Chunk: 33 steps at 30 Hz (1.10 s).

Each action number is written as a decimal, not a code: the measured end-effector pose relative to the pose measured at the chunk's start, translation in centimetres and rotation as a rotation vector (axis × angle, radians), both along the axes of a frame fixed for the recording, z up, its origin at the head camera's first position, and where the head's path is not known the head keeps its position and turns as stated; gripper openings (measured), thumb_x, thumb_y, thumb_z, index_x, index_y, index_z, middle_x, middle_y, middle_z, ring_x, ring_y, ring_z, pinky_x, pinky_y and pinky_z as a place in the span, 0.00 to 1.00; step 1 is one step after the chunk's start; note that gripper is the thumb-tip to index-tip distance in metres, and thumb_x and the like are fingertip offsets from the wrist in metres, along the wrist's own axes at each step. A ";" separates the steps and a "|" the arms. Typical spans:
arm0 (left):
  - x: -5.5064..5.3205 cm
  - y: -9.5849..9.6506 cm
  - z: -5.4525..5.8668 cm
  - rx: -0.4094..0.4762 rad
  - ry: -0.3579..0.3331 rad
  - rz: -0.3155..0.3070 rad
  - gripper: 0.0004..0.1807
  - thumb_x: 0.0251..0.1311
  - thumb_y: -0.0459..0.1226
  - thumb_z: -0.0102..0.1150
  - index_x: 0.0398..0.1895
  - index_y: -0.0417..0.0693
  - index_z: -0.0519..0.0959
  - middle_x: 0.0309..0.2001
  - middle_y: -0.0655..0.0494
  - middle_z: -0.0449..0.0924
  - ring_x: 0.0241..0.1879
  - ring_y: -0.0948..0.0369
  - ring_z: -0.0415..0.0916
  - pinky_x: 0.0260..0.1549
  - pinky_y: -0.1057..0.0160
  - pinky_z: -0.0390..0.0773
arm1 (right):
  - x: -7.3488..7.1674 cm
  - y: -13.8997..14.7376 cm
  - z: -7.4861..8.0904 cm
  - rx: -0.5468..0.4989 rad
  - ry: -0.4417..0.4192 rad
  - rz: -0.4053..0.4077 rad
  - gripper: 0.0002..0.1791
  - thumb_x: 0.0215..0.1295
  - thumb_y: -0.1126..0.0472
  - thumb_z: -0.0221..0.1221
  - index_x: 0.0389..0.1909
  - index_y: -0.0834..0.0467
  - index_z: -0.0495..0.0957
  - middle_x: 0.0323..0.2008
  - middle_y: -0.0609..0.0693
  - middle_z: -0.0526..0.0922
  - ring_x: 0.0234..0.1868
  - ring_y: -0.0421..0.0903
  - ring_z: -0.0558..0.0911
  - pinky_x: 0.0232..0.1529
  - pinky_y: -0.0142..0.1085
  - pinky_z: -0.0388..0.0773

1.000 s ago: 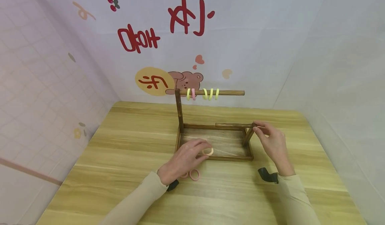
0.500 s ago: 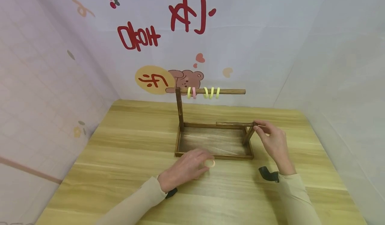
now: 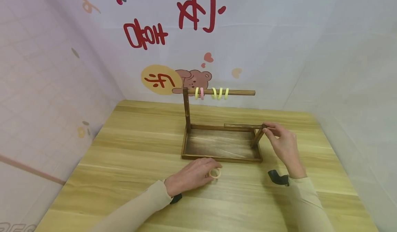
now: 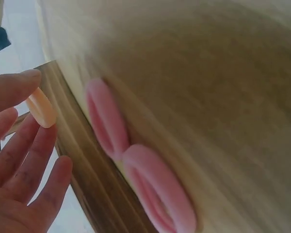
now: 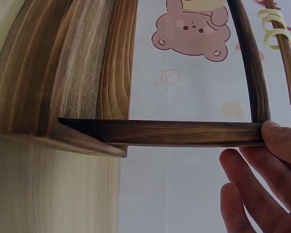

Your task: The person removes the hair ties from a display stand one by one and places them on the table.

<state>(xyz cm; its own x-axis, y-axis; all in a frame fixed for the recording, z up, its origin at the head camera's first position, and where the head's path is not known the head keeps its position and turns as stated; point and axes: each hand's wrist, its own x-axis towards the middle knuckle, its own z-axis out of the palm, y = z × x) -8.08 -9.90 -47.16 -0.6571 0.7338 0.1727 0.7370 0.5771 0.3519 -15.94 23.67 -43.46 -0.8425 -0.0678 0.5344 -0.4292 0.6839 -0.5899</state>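
A peach ring-shaped hair tie [image 3: 214, 173] is pinched between the thumb and fingers of my left hand [image 3: 193, 175], just in front of a brown wooden rack [image 3: 221, 159]. In the left wrist view, two pink hair ties [image 4: 106, 119] lie end to end on the table beside the rack's tray; the left hand hides them in the head view. My right hand [image 3: 283, 145] grips the top of the rack's short post [image 5: 184, 133], where the lower bar [image 3: 242, 125] begins. On the upper bar [image 3: 242, 92] hang several yellow hair ties [image 3: 220, 93] and a pink one.
The rack's tall post [image 3: 186, 109] rises at the left end of its shallow tray. A wood-grain table [image 3: 139, 145] lies under everything. Behind stands a white printed backdrop [image 3: 263, 46], and light walls close both sides. Dark bands [image 3: 277, 178] show under the wrists.
My left hand has come back from over the tray to the table in front of it, holding the peach hair tie. The right hand keeps its grip on the post.
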 end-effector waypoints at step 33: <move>-1.4 -5.2 2.5 0.349 0.432 0.043 0.10 0.69 0.39 0.67 0.49 0.44 0.87 0.51 0.52 0.88 0.53 0.56 0.84 0.63 0.51 0.76 | 0.3 0.2 0.0 0.025 -0.056 -0.014 0.14 0.71 0.65 0.66 0.55 0.61 0.85 0.49 0.60 0.89 0.43 0.62 0.89 0.37 0.11 0.68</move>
<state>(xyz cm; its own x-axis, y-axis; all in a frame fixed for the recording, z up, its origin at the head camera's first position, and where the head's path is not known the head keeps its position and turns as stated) -9.44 -15.08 -44.65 -0.5004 0.5591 0.6611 0.8351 0.5131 0.1981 -15.65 23.84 -43.42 -0.8720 -0.0685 0.4846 -0.3861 0.7048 -0.5951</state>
